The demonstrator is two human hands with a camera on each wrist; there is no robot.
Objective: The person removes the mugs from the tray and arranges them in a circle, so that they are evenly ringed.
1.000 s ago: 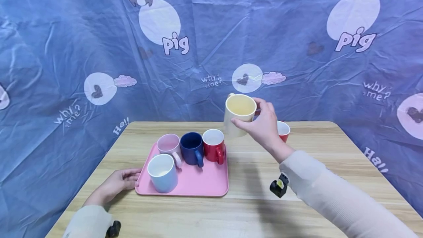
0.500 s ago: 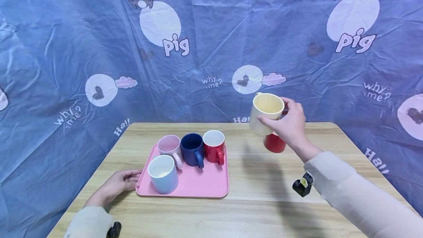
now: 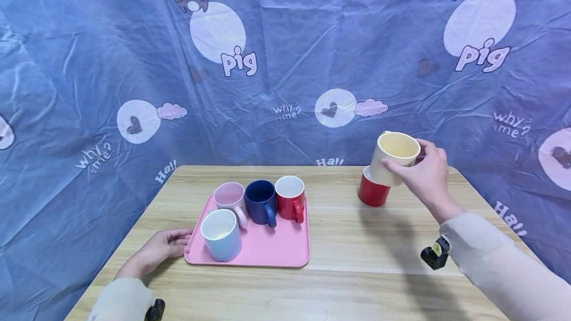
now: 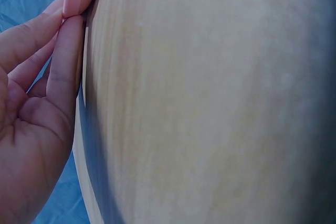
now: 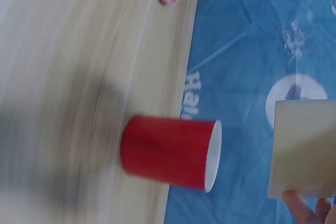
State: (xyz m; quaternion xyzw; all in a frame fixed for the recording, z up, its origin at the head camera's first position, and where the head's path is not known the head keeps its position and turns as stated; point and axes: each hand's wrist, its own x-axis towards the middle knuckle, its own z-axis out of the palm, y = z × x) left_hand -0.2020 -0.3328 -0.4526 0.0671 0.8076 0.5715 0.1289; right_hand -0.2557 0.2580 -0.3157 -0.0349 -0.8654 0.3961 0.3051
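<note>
My right hand (image 3: 424, 172) grips a cream mug (image 3: 392, 160) by its body, thumb on the near side, raised above the table at the right. The mug's handle shows at its far left. Behind and below it, a red mug (image 3: 373, 189) with a white inside stands on the table; in the right wrist view this red mug (image 5: 168, 150) is apart from the cream mug (image 5: 304, 148). My left hand (image 3: 156, 251) rests at the left edge of a pink tray (image 3: 272, 251). Its nearly straight fingers (image 4: 67, 51) touch the rim.
On the tray stand a pink mug (image 3: 229, 197), a dark blue mug (image 3: 260, 202), a second red mug (image 3: 290, 199) and a light blue mug (image 3: 220, 237). The wooden table (image 3: 339, 281) ends at a blue printed cloth (image 3: 276, 63) behind.
My right hand has carried the cream mug to the right and slightly lower, passing in front of the lone red mug. My left hand and the tray have stayed in place.
</note>
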